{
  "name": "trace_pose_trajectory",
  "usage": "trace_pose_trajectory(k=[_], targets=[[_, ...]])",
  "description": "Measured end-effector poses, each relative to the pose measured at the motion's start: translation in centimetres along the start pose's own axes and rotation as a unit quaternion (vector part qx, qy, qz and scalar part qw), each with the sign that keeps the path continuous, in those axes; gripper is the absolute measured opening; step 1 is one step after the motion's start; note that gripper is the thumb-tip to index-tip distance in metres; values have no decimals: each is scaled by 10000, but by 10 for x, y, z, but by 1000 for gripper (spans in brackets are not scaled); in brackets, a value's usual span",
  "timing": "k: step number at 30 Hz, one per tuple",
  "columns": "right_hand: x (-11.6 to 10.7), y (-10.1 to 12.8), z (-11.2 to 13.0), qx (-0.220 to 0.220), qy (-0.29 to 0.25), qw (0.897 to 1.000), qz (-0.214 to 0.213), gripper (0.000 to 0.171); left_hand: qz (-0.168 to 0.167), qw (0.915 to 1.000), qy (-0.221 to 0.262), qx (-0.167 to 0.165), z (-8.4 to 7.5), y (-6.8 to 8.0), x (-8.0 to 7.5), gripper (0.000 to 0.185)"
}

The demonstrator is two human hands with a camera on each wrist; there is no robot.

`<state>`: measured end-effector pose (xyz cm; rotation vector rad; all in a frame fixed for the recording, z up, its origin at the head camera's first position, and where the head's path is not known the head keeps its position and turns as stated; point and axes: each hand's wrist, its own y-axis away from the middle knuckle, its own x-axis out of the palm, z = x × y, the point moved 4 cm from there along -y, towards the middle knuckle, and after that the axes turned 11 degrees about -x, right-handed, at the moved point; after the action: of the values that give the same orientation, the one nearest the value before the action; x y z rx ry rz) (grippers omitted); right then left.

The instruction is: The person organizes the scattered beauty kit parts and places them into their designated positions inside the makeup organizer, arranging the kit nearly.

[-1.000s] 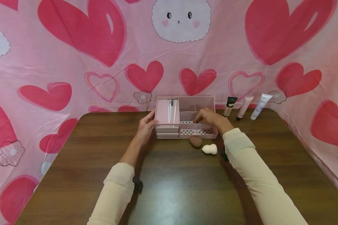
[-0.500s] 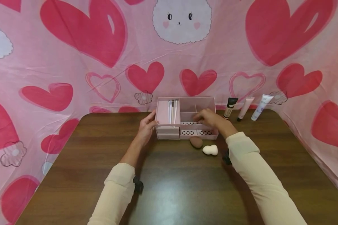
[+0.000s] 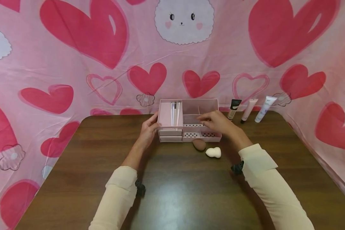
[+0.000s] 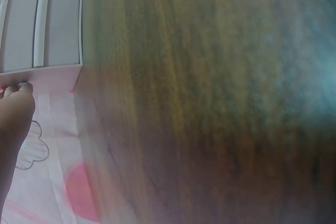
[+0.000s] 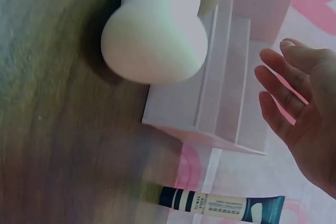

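Note:
A pink desk organizer [image 3: 171, 115] stands at the table's back, with slim brushes [image 3: 175, 113] lying on its left top. My left hand [image 3: 149, 129] grips its left side, thumb at the front corner; in the left wrist view its fingertips [image 4: 24, 86] meet the side wall beside two drawers. Above the right-hand compartments hovers my right hand [image 3: 217, 122], which holds nothing. In the right wrist view its fingers [image 5: 283, 77] are loosely bent and apart. A brown makeup sponge [image 3: 199, 144] and a white makeup sponge [image 3: 213, 152] lie before the organizer.
To the organizer's right stand a black-and-beige tube [image 3: 234, 109], a pink tube [image 3: 249, 111] and a white tube [image 3: 265, 109]. Behind the wooden table [image 3: 172, 191] hangs a pink heart-print cloth [image 3: 149, 41].
My right hand has risen out of the middle compartment; its fingers have loosened and its forearm has shifted right. The left hand, organizer and sponges stay put.

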<state>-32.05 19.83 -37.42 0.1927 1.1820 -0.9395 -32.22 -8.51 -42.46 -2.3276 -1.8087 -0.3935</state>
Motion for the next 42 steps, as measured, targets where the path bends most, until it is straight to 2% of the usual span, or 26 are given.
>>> trace_pose_trajectory(k=[7, 12, 22, 29, 37, 42], targets=[[-4, 13, 18, 14, 258, 9990, -360, 28, 46, 9999, 102, 17, -1, 0, 2, 67], [0, 24, 28, -3, 517, 9976, -464, 28, 53, 9999, 124, 48, -1, 1, 2, 68], [23, 46, 37, -179, 1260, 9915, -270, 32, -15, 10000, 36, -31, 0, 1, 1, 68], [38, 54, 39, -363, 1503, 9879, -116, 28, -23, 10000, -5, -23, 0, 1, 0, 68], [44, 55, 42, -416, 1856, 9817, -80, 25, -55, 10000, 23, -44, 1, -1, -1, 68], [48, 53, 42, -400, 1877, 9814, -82, 21, 5, 10000, 36, -19, 1, 0, -1, 68]])
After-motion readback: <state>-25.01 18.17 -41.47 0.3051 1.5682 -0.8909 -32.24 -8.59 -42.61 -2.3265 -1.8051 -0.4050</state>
